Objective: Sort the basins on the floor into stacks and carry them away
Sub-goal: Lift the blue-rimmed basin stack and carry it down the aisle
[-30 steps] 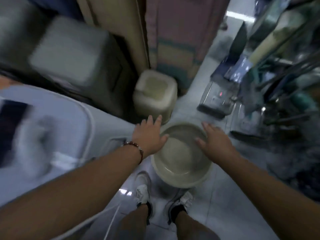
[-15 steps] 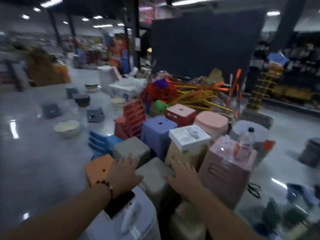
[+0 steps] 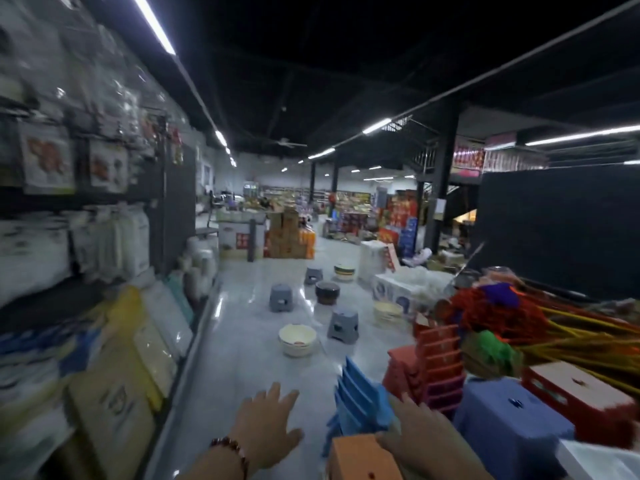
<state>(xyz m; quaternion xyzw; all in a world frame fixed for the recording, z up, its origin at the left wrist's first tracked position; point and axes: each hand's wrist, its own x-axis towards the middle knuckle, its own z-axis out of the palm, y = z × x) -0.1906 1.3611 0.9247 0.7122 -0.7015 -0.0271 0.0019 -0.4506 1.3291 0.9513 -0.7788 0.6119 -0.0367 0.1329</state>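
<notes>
Hands: left hand [image 3: 266, 427] and right hand [image 3: 420, 441] are held out flat, fingers spread, nothing gripped.
Nearest basin [image 3: 297, 339]: seen well ahead on the floor [image 3: 242, 368], slightly nearer the left hand.
Other basins: cream [image 3: 388, 311], dark [image 3: 327, 292], striped [image 3: 344, 271], scattered farther ahead among stools [image 3: 343, 324].
Material: round, smooth plastic; glossy floor.

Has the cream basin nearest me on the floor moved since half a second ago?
Cannot tell. The cream basin sits left of the nearest grey stool, as before; its shift in the picture looks like head movement.
</notes>
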